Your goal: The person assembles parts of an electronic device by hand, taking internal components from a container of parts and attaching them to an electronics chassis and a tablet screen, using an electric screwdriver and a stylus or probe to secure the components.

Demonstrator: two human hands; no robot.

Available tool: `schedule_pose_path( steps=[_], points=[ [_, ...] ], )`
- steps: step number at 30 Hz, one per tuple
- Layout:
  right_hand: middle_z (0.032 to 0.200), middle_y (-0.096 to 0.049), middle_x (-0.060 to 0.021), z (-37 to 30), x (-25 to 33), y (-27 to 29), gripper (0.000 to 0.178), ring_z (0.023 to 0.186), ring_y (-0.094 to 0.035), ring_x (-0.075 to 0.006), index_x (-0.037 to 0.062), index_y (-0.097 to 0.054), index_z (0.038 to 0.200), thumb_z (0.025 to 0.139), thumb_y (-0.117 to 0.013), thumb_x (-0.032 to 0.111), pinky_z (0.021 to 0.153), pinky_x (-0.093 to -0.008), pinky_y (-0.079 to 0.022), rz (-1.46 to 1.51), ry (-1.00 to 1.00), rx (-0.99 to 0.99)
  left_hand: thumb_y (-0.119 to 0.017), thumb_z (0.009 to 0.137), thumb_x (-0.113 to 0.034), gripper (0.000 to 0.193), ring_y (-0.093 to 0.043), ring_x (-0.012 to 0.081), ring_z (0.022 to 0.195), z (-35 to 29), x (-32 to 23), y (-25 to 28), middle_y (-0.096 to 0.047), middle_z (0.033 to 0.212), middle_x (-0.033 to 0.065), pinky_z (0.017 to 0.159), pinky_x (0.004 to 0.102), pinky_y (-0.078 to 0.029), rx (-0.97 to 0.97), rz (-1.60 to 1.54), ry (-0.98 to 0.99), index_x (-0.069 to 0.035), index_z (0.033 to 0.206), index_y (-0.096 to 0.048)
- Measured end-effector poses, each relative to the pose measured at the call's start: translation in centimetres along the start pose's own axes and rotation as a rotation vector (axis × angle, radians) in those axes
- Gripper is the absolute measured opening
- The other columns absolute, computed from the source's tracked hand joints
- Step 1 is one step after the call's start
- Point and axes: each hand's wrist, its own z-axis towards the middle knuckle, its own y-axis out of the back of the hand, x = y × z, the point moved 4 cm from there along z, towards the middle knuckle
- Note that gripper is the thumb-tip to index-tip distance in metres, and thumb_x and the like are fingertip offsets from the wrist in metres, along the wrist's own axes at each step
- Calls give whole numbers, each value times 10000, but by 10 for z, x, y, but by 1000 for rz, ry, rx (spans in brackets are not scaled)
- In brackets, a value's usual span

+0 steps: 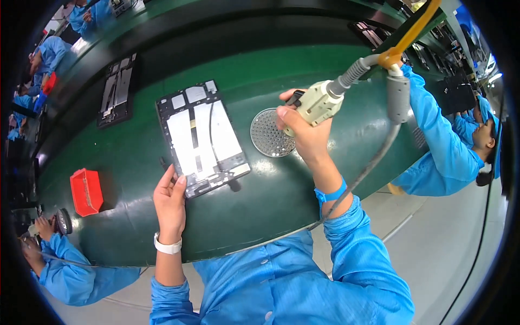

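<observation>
The left hand (169, 200) touches the near-left corner of an opened tablet (203, 138) on the table (262, 208), gripping or merely steadying, I cannot tell; the right hand (311, 135) grasps a power screwdriver (320, 104) above a round perforated dish (265, 132). The tablet's inside lies uncovered; which screws are seated or left is too small to tell. A grey cord (374, 162) crosses the right forearm; a red bin (86, 192) sits left, another tablet (116, 89) far left.
</observation>
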Motion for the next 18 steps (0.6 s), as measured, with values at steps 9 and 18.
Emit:
schedule_pose_path(
  steps=[9, 18],
  points=[
    [683, -587, -45, -22, -9, -8, 227, 527, -528, -114, -38, -621, 996, 773, -661, -49, 492, -266, -416, 64, -32, -64, -613, 996, -98, 323, -541, 106, 766, -8, -41, 8, -606, 904, 87, 628, 251, -440, -76, 853, -492, 55, 1281, -620],
    [662, -549, -56, -23, -20, -8, 214, 523, -506, -130, -48, -596, 998, 785, -614, -36, 515, -294, -428, -1, -72, -60, -644, 897, -9, 253, -554, 333, 1154, -18, -57, 35, -607, 1268, 157, 944, 379, -476, -129, 1345, -596, 37, 1143, -679]
  ],
)
